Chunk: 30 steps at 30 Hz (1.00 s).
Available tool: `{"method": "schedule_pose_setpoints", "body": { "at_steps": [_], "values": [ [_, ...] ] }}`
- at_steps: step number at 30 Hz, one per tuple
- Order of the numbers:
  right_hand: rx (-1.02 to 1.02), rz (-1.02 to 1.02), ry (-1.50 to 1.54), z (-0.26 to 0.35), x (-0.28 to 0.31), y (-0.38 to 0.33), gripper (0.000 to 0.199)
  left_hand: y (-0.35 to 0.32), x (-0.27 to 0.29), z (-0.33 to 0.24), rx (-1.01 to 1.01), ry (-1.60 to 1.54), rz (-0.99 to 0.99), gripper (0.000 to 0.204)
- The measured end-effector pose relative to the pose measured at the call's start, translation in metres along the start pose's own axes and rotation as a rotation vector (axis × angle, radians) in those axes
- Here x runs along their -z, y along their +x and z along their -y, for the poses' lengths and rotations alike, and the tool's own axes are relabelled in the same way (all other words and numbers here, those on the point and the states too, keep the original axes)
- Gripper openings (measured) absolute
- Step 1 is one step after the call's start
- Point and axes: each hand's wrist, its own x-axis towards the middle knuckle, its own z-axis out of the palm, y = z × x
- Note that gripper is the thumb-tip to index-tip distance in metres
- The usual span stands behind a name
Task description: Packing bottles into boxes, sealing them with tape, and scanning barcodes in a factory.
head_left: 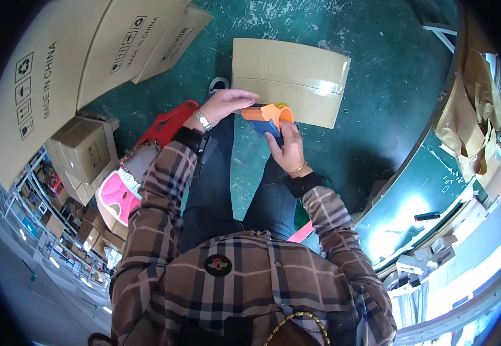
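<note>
The person stands over a dark green floor and holds an orange and blue plastic tape dispenser between both hands, in front of the legs. The left hand lies over the top left end of the dispenser with fingers stretched along it and curled down onto it. The right hand grips it from below, thumb and fingers pressed against the blue body. Just beyond the dispenser, on the floor, sits a closed brown cardboard box. A strip of clear shiny tape already runs along its top seam, so the sealing of this box looks largely done, though the picture does not show whether the ends are taped down.

The dispenser is lifted off the box and not touching it; judging by the grip, the hands seem busy with the tool itself, perhaps its tape end.

Flat cardboard sheets lean at upper left, small cartons are stacked below them, and a pink and red plastic stool stands by the left leg.
</note>
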Motion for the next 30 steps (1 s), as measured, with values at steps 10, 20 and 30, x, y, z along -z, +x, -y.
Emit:
{"method": "schedule_pose_setpoints", "body": {
  "at_steps": [10, 20, 30],
  "values": [
    [-0.543, -0.182, 0.234, 0.050, -0.118, 0.024, 0.037, 0.064, 0.100, 0.004, 0.082, 0.434, 0.192, 0.020],
    [-0.824, -0.253, 0.281, 0.042, -0.182, 0.070, 0.033, 0.146, 0.172, 0.005, 0.035, 0.480, 0.087, 0.022],
    [-0.861, -0.306, 0.289, 0.020, -0.205, 0.105, 0.033, 0.219, 0.211, 0.012, 0.019, 0.469, -0.039, 0.026]
  ]
}}
